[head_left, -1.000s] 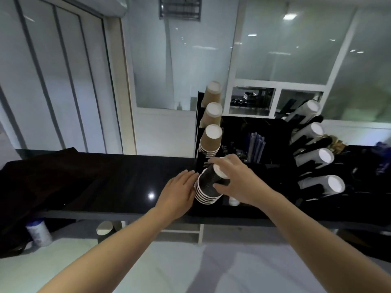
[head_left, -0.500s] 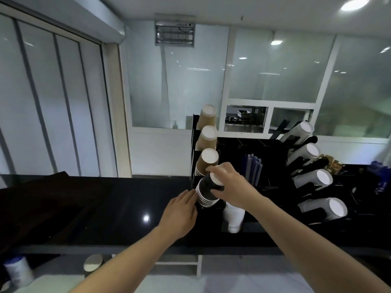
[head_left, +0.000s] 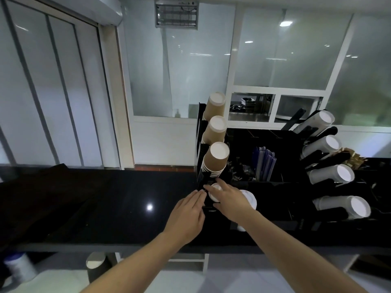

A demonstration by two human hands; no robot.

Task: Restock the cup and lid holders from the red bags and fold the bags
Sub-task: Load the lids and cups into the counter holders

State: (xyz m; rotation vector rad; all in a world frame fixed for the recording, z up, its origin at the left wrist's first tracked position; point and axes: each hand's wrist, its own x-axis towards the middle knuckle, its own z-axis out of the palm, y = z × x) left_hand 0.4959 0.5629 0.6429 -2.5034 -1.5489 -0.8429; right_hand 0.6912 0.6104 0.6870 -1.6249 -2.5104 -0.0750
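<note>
A black cup holder (head_left: pixel 200 144) stands on the black counter (head_left: pixel 118 208), with brown cup stacks (head_left: pixel 215 159) in its three upper slots. A stack of black cups (head_left: pixel 214 193), white base facing me, sits deep in the lowest slot. My right hand (head_left: pixel 229 200) grips the stack's end, fingers above and thumb below. My left hand (head_left: pixel 187 214) lies flat with straight fingers touching the holder's left side. A stack of white lids (head_left: pixel 251 200) shows just right of my right hand. No red bag can be made out.
White cup stacks (head_left: pixel 330 176) jut from a second holder at the right. Blue straws (head_left: pixel 264 163) and small packets fill the bins between. A dark cloth (head_left: pixel 38 193) lies on the counter's left. A white canister (head_left: pixel 19 269) stands below the counter.
My right hand has pushed the black cup stack down into the lowest slot, so only its base shows. My left hand slid forward to the holder's side. The view tilted upward.
</note>
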